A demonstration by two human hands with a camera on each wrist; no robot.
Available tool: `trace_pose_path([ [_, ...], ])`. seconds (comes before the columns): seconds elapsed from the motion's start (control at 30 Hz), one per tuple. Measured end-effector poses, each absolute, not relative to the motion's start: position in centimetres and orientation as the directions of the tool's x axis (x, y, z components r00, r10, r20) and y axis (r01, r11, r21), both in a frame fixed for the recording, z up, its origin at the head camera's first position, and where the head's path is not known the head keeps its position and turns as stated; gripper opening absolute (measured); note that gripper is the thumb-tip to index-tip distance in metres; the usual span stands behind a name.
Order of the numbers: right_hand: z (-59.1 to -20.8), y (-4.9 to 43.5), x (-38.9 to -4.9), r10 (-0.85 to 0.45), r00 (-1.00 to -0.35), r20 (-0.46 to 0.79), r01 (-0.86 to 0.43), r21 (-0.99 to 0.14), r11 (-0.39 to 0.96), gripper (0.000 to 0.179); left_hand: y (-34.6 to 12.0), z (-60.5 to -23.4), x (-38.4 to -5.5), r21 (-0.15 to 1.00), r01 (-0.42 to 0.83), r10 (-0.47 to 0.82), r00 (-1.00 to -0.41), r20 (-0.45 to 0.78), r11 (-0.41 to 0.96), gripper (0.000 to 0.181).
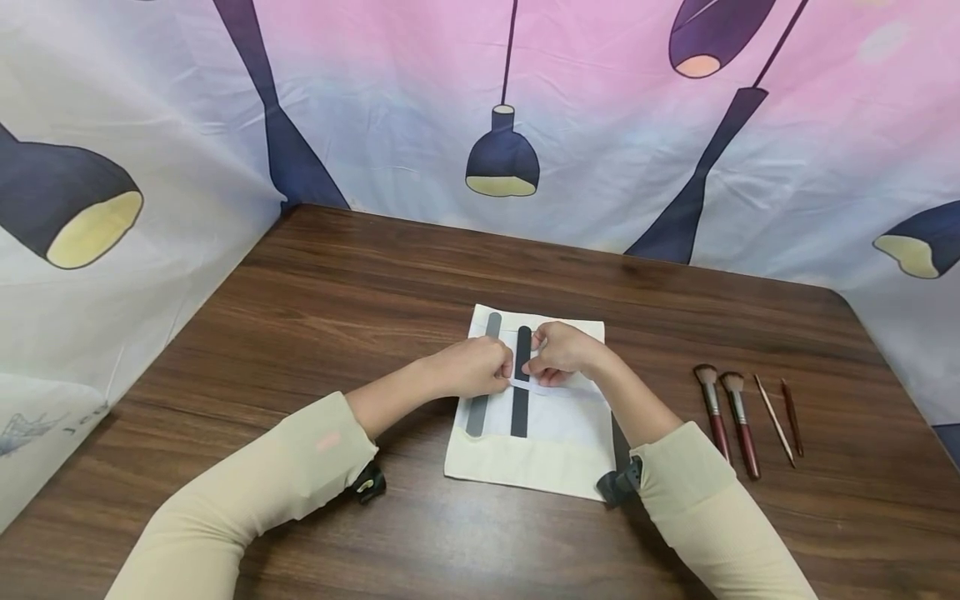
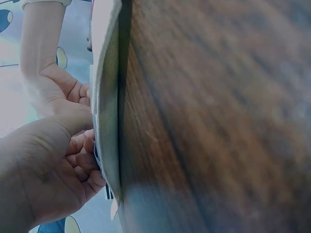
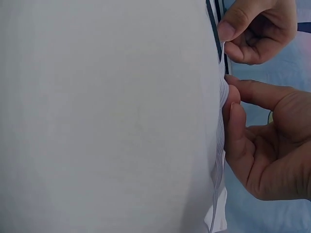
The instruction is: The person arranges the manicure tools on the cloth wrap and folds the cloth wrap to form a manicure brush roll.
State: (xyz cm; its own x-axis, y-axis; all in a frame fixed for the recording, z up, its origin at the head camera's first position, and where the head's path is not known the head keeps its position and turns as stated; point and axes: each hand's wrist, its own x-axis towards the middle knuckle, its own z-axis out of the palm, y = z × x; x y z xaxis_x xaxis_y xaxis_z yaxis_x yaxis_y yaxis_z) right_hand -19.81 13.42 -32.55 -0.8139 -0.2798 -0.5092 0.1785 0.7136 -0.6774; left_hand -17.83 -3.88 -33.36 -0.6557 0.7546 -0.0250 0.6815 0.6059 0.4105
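A cream cloth brush roll [image 1: 525, 462] lies spread on the table, with a white elastic band [image 1: 562, 392] across its middle. Under the band are a grey nail file [image 1: 477, 417] at the left and a black nail file [image 1: 519, 412] beside it. My left hand [image 1: 476, 367] pinches the elastic band between thumb and forefinger just left of the black file. From the other side, my right hand [image 1: 566, 350] has curled fingers at the black file's upper part, thumb on its edge above the band. The right wrist view shows the band rippled under the right hand's fingers.
To the right of the cloth lie two makeup brushes [image 1: 742, 425] with red handles, a thin pale stick [image 1: 775, 421] and a thin dark red stick [image 1: 792, 417]. A printed cloth curtain [image 1: 420, 125] rises behind the brown wooden table [image 1: 337, 292].
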Motion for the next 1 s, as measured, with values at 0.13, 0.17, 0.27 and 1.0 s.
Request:
trace_pose_path([
  [0.13,-32.5,13.4,-19.8,-0.291,-0.808,-0.513,0.172,-0.677,0.716,0.023,-3.9,-33.4,-17.7,0.402,0.674,0.747,-0.664,-0.039,0.62,0.006],
  [0.17,-32.5,13.3,-19.8,-0.294,-0.806,-0.514,0.171,-0.677,0.716,0.023,-3.9,-33.4,-17.7,0.401,0.672,0.746,-0.665,-0.044,0.622,0.006],
  [0.27,-32.4,13.3,-19.8,-0.294,-0.807,-0.513,0.167,-0.675,0.718,0.024,-3.9,-33.4,-17.7,0.396,0.671,0.744,-0.666,-0.05,0.627,0.007],
  [1.0,-28.3,27.8,-14.2,-0.281,-0.878,-0.387,0.09,-0.71,0.698,0.058,-3.6,-33.4,-17.5,0.415,0.634,0.716,-0.695,-0.065,0.653,0.009],
])
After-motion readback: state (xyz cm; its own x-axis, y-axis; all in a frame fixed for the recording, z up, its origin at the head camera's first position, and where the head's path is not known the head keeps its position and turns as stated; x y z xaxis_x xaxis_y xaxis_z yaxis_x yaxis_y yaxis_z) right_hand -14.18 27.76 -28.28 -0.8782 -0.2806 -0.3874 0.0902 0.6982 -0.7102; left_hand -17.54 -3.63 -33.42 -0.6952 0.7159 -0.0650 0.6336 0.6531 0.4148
